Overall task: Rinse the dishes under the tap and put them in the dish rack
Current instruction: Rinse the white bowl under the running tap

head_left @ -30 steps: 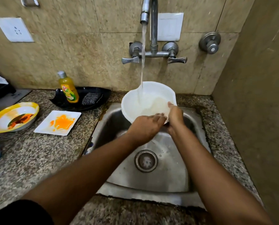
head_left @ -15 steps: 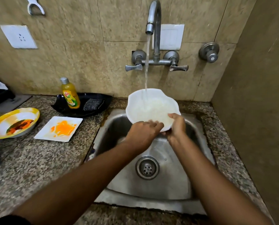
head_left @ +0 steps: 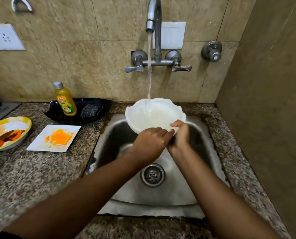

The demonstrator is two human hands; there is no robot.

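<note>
I see a white bowl (head_left: 155,114) with a scalloped rim held over the steel sink (head_left: 202,163), tipped so its open side faces the tap (head_left: 153,16) and me. That tilt lets the running water (head_left: 149,66) strike the inside and, I judge, drain off into the sink rather than pool.

The left hand (head_left: 150,144) reaches over the near rim, its fingers (head_left: 166,133) curled together against the inner wall, probably rubbing it clean. The right hand (head_left: 180,137) grips the same near edge from the right, thumb on top and fingers clamped on the rim to steady the bowl. The two hands touch each other there.

The bowl looks clean inside, holding only a thin sheet of water.

On the granite desk (head_left: 40,178) left of the sink, two dishes wait. A square white plate (head_left: 55,138) carries orange smears. Further left, a yellow-rimmed bowl (head_left: 7,132) holds reddish-brown food remains. Behind them, a black tray (head_left: 92,116) holds a yellow bottle of dish soap (head_left: 65,100), standing upright, and a dark scrub pad (head_left: 90,110) beside it.

I cannot see a dish rack anywhere in this view.
</note>
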